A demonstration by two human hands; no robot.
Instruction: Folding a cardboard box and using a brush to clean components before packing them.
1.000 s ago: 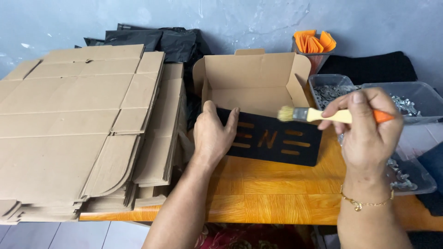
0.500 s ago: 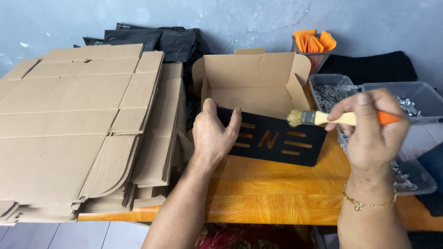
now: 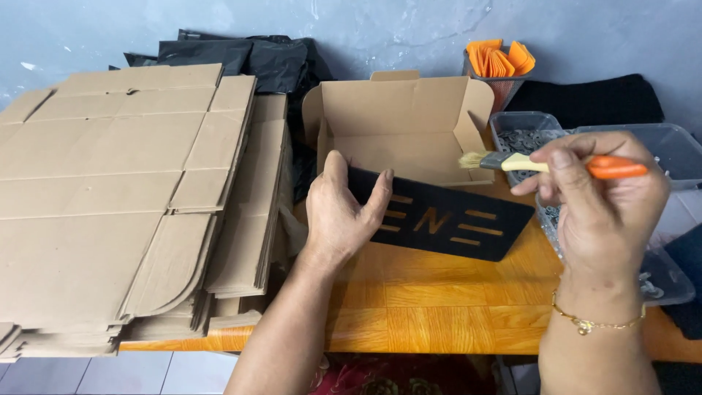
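My left hand (image 3: pixel 342 212) grips the left end of a flat black plate (image 3: pixel 453 219) with a cut-out letter and slots, holding it tilted above the orange wooden table (image 3: pixel 424 307). My right hand (image 3: pixel 596 197) holds a small paintbrush (image 3: pixel 541 163) with an orange handle and pale bristles; the bristles hover just above the plate's upper right edge, in front of an open brown cardboard box (image 3: pixel 402 121).
A tall stack of flattened cardboard boxes (image 3: pixel 124 197) fills the left side. Black bags (image 3: pixel 241 55) lie behind it. Clear plastic tubs of small metal parts (image 3: pixel 526 135) and a cup of orange folded pieces (image 3: pixel 501 62) stand at the right, beside a black cloth (image 3: pixel 592 99).
My right hand has carried the brush to the right and slightly down, away from the middle of the plate. The left hand and plate have stayed in place.
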